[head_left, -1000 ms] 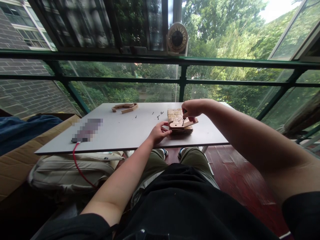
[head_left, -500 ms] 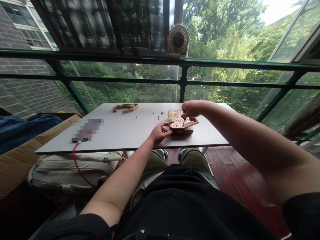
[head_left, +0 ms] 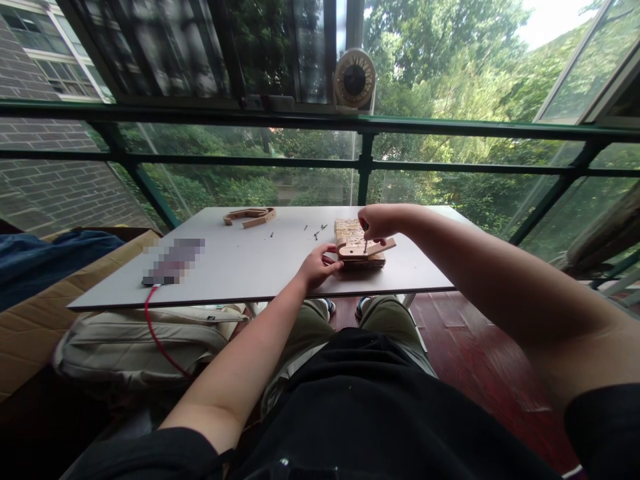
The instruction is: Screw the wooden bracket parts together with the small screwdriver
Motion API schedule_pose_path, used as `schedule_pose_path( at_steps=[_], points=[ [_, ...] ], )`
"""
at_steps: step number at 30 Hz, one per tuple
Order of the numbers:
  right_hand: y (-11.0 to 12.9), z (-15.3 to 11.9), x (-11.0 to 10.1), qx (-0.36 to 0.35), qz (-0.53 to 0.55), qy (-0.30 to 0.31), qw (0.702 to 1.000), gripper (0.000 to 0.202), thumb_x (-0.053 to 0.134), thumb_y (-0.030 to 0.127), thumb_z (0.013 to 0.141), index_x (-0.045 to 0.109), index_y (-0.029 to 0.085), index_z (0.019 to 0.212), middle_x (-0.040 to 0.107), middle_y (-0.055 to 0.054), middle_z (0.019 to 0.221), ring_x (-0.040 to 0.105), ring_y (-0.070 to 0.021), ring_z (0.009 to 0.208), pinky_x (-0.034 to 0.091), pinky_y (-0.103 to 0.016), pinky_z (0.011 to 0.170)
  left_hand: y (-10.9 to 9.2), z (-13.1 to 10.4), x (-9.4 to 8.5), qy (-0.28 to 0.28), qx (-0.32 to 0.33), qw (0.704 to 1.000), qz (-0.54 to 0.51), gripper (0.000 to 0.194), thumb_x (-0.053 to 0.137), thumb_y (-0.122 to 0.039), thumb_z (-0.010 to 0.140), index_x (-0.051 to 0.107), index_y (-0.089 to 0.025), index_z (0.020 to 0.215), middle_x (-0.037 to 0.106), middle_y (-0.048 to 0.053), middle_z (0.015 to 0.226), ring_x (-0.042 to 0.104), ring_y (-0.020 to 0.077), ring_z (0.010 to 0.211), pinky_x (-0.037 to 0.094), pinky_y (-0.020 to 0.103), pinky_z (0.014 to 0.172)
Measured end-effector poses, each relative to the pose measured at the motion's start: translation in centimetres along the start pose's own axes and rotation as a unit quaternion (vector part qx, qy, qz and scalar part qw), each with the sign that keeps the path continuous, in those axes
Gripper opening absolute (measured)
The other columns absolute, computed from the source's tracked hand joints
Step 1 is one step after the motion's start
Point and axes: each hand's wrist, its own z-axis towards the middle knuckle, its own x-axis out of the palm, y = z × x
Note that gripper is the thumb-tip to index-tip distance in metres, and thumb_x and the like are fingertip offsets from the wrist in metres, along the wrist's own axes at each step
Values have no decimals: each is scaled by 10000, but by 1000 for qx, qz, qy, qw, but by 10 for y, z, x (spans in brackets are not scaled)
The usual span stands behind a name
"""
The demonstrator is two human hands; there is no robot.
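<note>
A thick block of rough pressed-wood board (head_left: 350,229) lies on the table. On top of it rests a pale bent wooden piece (head_left: 355,252), with a curved left end, a dark hole and a straight arm slanting off to the right. My left hand (head_left: 319,265) grips the block's left side, thumb in front and fingers behind, close to the curved end. Above the block, my right hand (head_left: 379,223) is closed around a screwdriver (head_left: 365,246). Its shaft points down, tip on the bent wooden piece. Most of the handle is hidden by my fingers.
Several loose screws (head_left: 317,235) lie left of the block. More bent wooden pieces (head_left: 253,215) sit at the table's back left. A blurred-out device (head_left: 175,261) with a red cable (head_left: 153,320) is on the left. A fan (head_left: 354,79) stands beyond the railing bar.
My right hand and the screwdriver have shifted very slightly left in the view, as has the whole scene. Both hands keep their holds.
</note>
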Motion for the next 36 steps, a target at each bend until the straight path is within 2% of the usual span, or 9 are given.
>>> schedule_pose_path(
  at_steps=[7,15,20,25,31,36],
  points=[
    [0,6,3,-9,5,-9,1000,172,630,93,792,666,126,957,757,-64,712,721,-195,633,515,-301,617,-1,0,1,3,1,1000,6,554,810,-366,733,618,-188,1221,660,123,1265,658,116,764,571,262,696],
    [-1,2,2,2,26,-15,1000,163,692,130,806,665,135,966,746,-61,703,725,-205,632,535,-315,650,-2,0,0,8,0,1000,-1,564,817,-360,727,614,-185,1223,679,124,1248,655,110,744,570,247,677],
    [-2,0,2,-2,33,-12,999,195,684,103,788,657,150,975,752,-63,712,729,-209,646,520,-307,614,-1,0,0,11,2,1000,5,567,807,-367,740,609,-188,1240,675,123,1245,669,127,764,579,267,692],
    [2,0,1,-4,29,-6,1000,158,671,85,785,680,149,930,749,-69,688,730,-232,669,539,-344,670,-2,0,0,13,0,1000,-1,580,810,-371,733,611,-183,1244,692,118,1197,680,149,767,586,288,696],
    [0,-4,-3,-3,54,2,999,48,718,157,822,680,177,803,744,-86,659,720,-243,675,536,-381,760,-3,0,0,19,4,1000,1,572,803,-383,746,609,-187,1247,679,116,1250,678,142,776,586,278,700],
    [-5,-4,-4,6,48,19,999,51,673,211,874,699,167,870,762,-86,698,720,-238,699,542,-383,764,-2,1,-2,24,5,1000,9,576,802,-391,752,602,-188,1252,669,116,1274,667,129,770,583,267,699]
  ],
)
